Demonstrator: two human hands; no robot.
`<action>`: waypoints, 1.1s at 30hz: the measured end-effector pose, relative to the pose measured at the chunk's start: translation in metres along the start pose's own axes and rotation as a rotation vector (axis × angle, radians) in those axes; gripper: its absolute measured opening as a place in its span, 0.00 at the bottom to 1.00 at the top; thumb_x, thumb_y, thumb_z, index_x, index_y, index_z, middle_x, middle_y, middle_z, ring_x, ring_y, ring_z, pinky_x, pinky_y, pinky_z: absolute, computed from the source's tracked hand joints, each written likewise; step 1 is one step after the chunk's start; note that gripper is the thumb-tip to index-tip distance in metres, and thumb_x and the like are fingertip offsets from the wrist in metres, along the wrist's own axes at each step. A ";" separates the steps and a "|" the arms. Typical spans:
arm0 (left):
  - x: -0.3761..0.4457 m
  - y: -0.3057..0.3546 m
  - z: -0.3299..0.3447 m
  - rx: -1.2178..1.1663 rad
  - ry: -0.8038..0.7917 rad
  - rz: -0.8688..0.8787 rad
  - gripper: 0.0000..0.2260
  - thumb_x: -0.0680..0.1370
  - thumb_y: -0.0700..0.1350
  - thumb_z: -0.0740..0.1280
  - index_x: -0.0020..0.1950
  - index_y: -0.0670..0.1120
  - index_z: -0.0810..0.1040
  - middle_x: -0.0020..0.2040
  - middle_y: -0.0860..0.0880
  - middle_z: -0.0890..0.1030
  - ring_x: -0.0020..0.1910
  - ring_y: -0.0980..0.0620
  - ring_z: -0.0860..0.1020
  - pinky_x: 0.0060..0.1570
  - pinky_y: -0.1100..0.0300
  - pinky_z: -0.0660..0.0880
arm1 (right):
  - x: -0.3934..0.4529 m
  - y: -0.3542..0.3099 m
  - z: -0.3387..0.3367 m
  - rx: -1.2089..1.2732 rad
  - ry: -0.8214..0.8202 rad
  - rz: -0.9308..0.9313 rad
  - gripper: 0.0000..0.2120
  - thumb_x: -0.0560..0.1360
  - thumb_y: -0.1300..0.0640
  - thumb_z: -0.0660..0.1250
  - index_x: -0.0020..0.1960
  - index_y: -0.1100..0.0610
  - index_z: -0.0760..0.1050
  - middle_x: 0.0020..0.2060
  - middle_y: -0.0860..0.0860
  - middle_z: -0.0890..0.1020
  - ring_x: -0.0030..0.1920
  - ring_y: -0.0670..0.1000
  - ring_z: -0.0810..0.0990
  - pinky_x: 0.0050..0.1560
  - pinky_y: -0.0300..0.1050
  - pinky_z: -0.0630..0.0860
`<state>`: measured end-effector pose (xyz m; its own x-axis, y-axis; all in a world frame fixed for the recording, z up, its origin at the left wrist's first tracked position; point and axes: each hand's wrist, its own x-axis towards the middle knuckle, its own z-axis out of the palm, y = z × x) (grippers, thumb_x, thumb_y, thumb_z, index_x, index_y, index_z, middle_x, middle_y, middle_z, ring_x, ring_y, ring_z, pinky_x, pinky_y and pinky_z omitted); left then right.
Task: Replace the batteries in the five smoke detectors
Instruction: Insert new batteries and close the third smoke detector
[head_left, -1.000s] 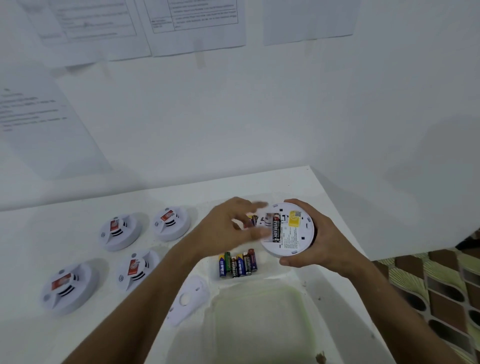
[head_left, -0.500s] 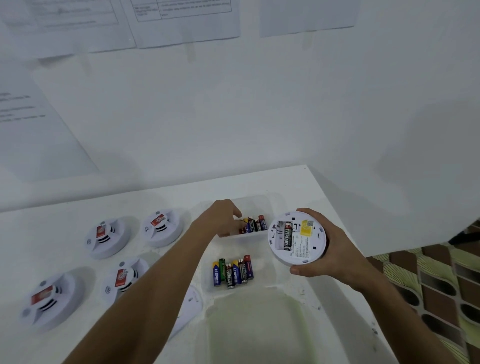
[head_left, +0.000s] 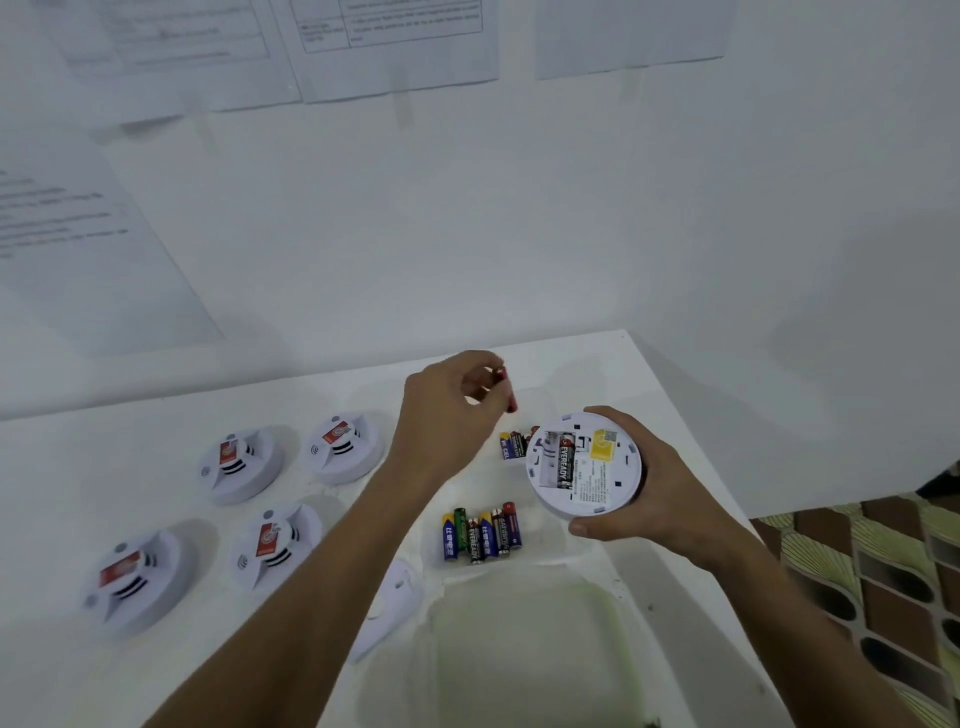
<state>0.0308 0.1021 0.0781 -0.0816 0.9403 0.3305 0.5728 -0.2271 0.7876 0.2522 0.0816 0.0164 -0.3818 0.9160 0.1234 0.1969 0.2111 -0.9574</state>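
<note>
My right hand (head_left: 644, 483) grips a white smoke detector (head_left: 584, 462) with its back turned up; one black battery (head_left: 565, 460) lies in the open compartment and the slot beside it is bare. My left hand (head_left: 449, 415) pinches a red battery (head_left: 508, 392) in the air above the far tray compartment. Loose batteries (head_left: 514, 444) lie in that far compartment, partly hidden behind the detector. Several more batteries (head_left: 480, 535) lie in a row in the nearer compartment. Several other smoke detectors stand face up on the table at the left, among them a far one (head_left: 343, 452) and a near one (head_left: 137, 579).
The white foam tray (head_left: 519, 649) has a large compartment nearest me. A white detector cover plate (head_left: 387, 608) lies at the tray's left edge. The table (head_left: 52, 467) ends at the wall behind and at its right edge (head_left: 691, 431). Paper sheets hang on the wall.
My left hand left the detector, dipped into the far tray compartment, and has come up pinching a red battery. My right hand kept holding the detector, shifted slightly right.
</note>
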 end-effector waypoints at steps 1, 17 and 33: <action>-0.011 0.010 -0.005 -0.068 0.016 0.042 0.09 0.74 0.40 0.72 0.44 0.55 0.80 0.33 0.63 0.81 0.36 0.64 0.80 0.37 0.73 0.75 | 0.001 -0.002 0.003 0.007 -0.005 -0.007 0.43 0.56 0.63 0.83 0.66 0.48 0.71 0.57 0.43 0.81 0.60 0.45 0.79 0.54 0.39 0.80; -0.101 -0.036 -0.018 0.216 0.098 0.504 0.08 0.75 0.45 0.70 0.47 0.42 0.85 0.46 0.49 0.85 0.47 0.54 0.81 0.49 0.59 0.78 | 0.007 -0.014 0.042 0.035 -0.093 -0.076 0.44 0.54 0.60 0.84 0.67 0.51 0.71 0.57 0.45 0.82 0.58 0.48 0.80 0.56 0.43 0.80; -0.112 -0.021 -0.070 -0.187 -0.217 -0.380 0.35 0.66 0.47 0.80 0.69 0.56 0.69 0.45 0.49 0.85 0.44 0.54 0.84 0.49 0.60 0.80 | 0.006 -0.023 0.072 0.045 -0.300 -0.085 0.46 0.55 0.71 0.83 0.68 0.52 0.71 0.57 0.43 0.81 0.58 0.45 0.80 0.49 0.39 0.80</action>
<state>-0.0293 -0.0166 0.0614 -0.0733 0.9923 -0.0994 0.3768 0.1198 0.9185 0.1806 0.0574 0.0201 -0.6456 0.7529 0.1277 0.1148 0.2611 -0.9585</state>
